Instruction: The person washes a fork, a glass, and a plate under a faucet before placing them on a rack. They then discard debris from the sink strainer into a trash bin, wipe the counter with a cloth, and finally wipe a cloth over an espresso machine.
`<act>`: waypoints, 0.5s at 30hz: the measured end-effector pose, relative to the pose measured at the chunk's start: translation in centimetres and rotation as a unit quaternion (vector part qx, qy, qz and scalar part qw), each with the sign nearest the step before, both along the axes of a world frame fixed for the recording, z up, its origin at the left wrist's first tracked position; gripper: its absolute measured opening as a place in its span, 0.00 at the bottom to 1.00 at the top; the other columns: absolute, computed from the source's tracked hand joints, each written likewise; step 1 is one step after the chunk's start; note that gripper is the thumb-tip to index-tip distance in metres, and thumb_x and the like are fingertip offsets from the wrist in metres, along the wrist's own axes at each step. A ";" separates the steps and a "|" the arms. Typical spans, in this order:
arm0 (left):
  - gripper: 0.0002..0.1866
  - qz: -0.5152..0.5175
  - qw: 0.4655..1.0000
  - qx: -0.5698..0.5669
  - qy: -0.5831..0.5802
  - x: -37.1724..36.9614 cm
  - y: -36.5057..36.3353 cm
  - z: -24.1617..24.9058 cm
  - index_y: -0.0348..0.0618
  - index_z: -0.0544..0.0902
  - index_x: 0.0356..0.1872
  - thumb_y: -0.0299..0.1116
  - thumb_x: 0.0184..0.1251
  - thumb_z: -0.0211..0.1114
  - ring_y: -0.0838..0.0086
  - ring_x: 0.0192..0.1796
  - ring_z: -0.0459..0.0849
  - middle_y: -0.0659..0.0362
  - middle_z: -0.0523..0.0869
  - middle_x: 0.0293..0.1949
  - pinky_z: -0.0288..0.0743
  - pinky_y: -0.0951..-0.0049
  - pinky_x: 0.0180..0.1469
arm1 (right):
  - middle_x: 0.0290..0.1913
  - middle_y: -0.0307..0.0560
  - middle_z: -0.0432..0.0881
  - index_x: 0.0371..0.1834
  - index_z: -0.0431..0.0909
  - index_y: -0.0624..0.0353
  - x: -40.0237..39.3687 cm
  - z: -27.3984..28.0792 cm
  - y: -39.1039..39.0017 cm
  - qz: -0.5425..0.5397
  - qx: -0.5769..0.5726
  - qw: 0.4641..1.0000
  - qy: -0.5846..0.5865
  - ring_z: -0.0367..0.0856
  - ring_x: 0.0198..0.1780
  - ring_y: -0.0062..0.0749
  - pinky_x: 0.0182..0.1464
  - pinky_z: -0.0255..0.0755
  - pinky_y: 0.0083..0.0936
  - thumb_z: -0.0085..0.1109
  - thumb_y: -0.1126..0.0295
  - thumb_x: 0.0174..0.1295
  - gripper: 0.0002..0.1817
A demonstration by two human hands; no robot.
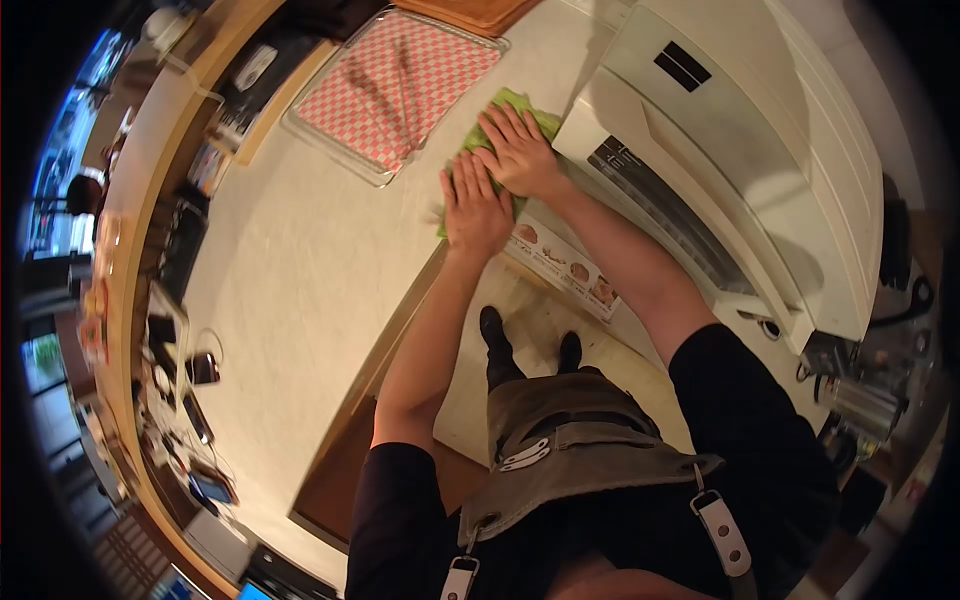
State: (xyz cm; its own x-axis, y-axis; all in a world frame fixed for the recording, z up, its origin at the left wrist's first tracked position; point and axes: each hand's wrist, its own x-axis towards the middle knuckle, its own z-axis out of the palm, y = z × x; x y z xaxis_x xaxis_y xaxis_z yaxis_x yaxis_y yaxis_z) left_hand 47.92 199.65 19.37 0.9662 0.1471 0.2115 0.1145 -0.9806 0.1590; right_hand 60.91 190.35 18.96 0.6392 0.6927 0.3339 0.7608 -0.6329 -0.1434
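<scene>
A green cloth [548,121] lies on the pale counter [290,260] beside the large white machine. Pressed flat on its lower left part is my left hand [477,207], fingers stretched forward. My right hand [520,152] rests on the cloth just up and to the right, its fingers spread and its thumb side close to the left hand. Both palms face down and hide much of the cloth. To the left of the hands is a tray [388,182] lined with red and white checked paper, with tongs-like shapes on it that are hard to make out.
The white machine [740,150] takes up the right side. A printed sheet with food pictures [565,265] lies below the hands. Along the far left edge are phones [203,368], cables and a raised wooden ledge [135,370]. A brown tray [480,12] stands at the top.
</scene>
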 end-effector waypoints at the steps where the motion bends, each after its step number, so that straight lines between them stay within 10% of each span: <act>1: 0.40 -0.003 1.000 0.005 -0.001 1.1 1.0 -0.2 0.26 0.53 0.77 0.51 0.78 0.43 0.51 0.82 0.48 0.39 0.55 0.79 0.30 0.46 0.81 | 0.80 0.50 0.57 0.79 0.58 0.54 0.9 0.0 1.1 -0.021 -0.002 1.000 0.013 0.49 0.82 0.46 0.82 0.36 0.47 0.35 0.42 0.76 0.37; 15: 0.36 -0.191 0.967 0.131 0.104 -3.9 -4.6 2.4 0.36 0.51 0.80 0.50 0.82 0.39 0.56 0.83 0.46 0.48 0.51 0.81 0.26 0.36 0.78 | 0.81 0.40 0.57 0.78 0.63 0.47 -9.0 1.0 -9.1 -0.174 0.024 0.973 0.151 0.55 0.80 0.39 0.79 0.46 0.49 0.40 0.48 0.75 0.31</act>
State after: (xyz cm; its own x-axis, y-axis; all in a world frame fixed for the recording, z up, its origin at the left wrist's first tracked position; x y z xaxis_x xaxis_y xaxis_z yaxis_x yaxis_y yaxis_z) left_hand 44.06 195.09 21.76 0.9653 -0.2609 -0.0107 -0.2609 -0.9614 -0.0880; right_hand 51.88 181.23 19.93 0.9060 0.4056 0.1208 0.4207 -0.8318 -0.3621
